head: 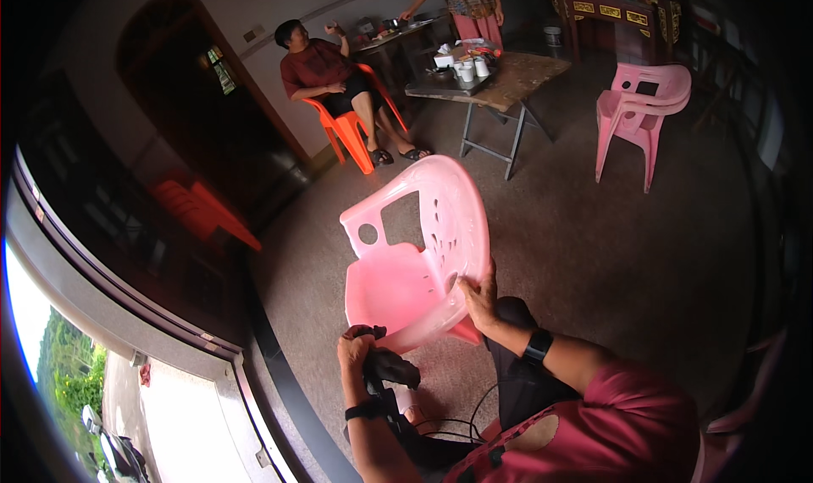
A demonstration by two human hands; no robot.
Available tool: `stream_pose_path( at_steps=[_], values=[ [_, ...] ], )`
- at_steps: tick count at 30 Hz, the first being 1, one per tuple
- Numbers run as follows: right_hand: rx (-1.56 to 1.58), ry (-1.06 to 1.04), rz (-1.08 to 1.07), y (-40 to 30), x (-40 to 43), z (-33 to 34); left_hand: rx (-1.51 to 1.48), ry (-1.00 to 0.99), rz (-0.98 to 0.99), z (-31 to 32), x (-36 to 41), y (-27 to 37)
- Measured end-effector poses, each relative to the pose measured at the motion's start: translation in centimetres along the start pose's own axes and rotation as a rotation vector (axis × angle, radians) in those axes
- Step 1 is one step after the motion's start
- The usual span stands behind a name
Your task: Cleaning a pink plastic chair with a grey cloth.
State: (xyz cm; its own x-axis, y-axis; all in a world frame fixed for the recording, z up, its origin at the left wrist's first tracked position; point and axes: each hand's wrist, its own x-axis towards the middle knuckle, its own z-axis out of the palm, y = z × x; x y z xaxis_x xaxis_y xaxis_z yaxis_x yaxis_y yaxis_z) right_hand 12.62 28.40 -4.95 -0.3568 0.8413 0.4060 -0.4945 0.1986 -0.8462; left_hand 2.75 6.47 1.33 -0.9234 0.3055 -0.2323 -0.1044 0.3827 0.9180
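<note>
Right in front of me stands a pink plastic armchair (394, 286) with cut-out holes in its back and side. My right hand (481, 297) grips the rim of its backrest close to the armrest. In my left hand (356, 349) is a bunched dark cloth (392, 367), pressed at the front end of the near armrest. Part of that cloth hangs below my fingers. The chair's near legs are mostly hidden behind its armrest and my arms.
A person (324, 70) sits on an orange plastic chair (352, 134); another person (473, 3) stands behind a folding wooden table (530, 76) bearing white cups (467, 71). Stacked pink chairs (641, 102) stand at right. A doorway sill (279, 369) runs at left. Thin black cables (473, 419) loop near my legs.
</note>
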Motion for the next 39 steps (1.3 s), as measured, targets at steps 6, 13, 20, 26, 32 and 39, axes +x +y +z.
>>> stream_pose_path(
  at_steps=[6,13,20,26,32,39],
  values=[
    [0.187,0.02,0.303,-1.7,-1.5,0.3,-0.064,-0.016,0.039,-0.3,0.6,-1.4],
    [0.174,0.031,0.596,-2.3,-4.6,0.7,-0.075,0.021,0.033,-0.3,1.2,-2.5],
    [0.176,0.014,0.829,-1.9,-5.3,1.7,0.041,0.059,0.048,-0.7,2.7,-3.6],
    [0.189,-0.006,0.608,1.0,-1.0,1.4,-0.062,-0.168,0.104,0.8,0.8,-1.0],
    [0.321,-0.191,0.81,2.9,5.7,1.5,-0.023,-0.202,0.086,3.3,-0.2,-2.1],
    [0.375,-0.631,0.749,5.1,10.2,3.9,-0.589,-0.195,-0.001,6.6,-1.8,-2.4]
  ],
)
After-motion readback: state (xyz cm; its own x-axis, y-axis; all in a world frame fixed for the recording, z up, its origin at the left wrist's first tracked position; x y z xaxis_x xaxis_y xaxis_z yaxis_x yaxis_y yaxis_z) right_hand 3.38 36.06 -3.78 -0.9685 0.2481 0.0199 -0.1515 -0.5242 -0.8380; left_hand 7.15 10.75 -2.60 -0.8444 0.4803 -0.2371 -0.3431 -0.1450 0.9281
